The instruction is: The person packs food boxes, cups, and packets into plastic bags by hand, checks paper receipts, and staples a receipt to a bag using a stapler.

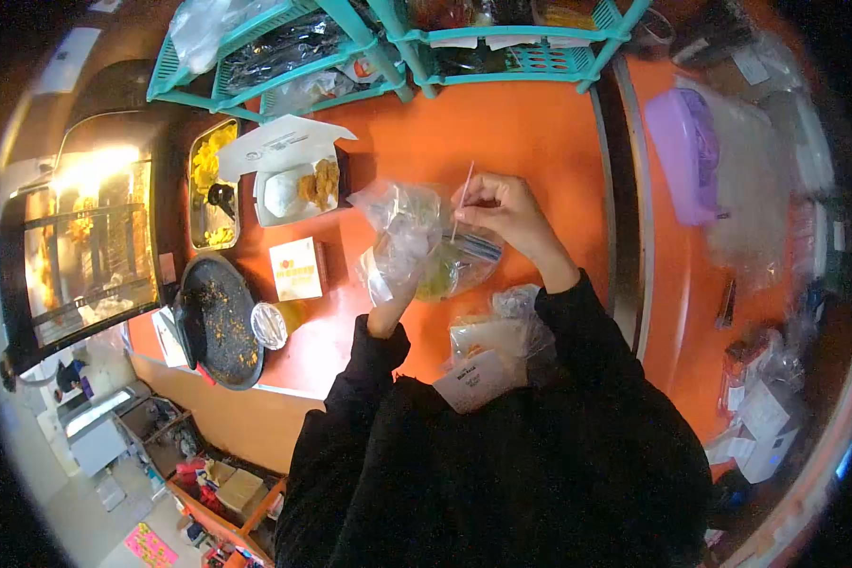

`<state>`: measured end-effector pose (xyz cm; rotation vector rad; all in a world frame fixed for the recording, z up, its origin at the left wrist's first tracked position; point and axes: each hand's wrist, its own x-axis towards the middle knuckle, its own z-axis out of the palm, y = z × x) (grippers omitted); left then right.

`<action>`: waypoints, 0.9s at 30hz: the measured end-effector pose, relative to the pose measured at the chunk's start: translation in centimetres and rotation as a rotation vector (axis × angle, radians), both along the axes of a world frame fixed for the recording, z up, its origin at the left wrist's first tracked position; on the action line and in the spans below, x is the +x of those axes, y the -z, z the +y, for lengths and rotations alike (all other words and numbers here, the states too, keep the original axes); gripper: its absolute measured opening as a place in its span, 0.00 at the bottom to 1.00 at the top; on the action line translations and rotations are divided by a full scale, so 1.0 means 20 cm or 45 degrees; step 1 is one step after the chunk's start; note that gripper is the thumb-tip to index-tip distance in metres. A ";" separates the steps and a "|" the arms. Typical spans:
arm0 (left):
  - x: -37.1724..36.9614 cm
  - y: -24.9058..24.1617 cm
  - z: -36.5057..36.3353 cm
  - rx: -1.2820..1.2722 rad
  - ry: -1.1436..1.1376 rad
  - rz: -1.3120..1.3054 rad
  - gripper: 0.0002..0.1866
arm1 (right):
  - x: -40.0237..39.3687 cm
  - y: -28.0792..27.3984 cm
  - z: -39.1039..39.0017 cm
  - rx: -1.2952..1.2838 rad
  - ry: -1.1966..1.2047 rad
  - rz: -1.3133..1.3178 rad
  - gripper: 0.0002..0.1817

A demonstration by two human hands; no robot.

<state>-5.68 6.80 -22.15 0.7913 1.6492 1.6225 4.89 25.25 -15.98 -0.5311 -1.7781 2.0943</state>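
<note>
My right hand (498,206) pinches a thin pinkish stick or straw (463,197) upright over a clear plastic bag (470,269). Greenish contents and dark-striped packets show through that bag. My left hand (393,293) is mostly covered by crumpled clear plastic (410,225) at the bag's left side; its fingers are hidden. Close to my body lies another clear bag (494,333) with pale items in it and a white printed slip (478,381) on it.
An open white box (279,196) holds rice and fried pieces. Nearby are a small printed box (296,269), a sealed cup (270,325), a dark pan (225,327) and a metal tray (195,202). Teal racks (502,36) stand behind; a purple basket (680,156) is at right.
</note>
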 end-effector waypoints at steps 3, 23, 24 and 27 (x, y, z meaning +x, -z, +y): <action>0.04 -0.04 0.03 0.082 -0.071 -0.317 0.16 | -0.02 0.00 -0.02 -0.106 -0.004 -0.040 0.03; 0.11 -0.20 0.16 0.082 -0.344 -0.255 0.10 | 0.02 0.07 -0.28 0.279 0.158 -0.184 0.06; 0.11 -0.19 0.16 0.040 -0.373 -0.270 0.10 | 0.01 0.09 -0.31 0.401 0.248 -0.159 0.06; 0.09 -0.15 0.17 0.001 -0.447 -0.219 0.10 | -0.02 0.13 -0.34 0.732 0.415 -0.095 0.06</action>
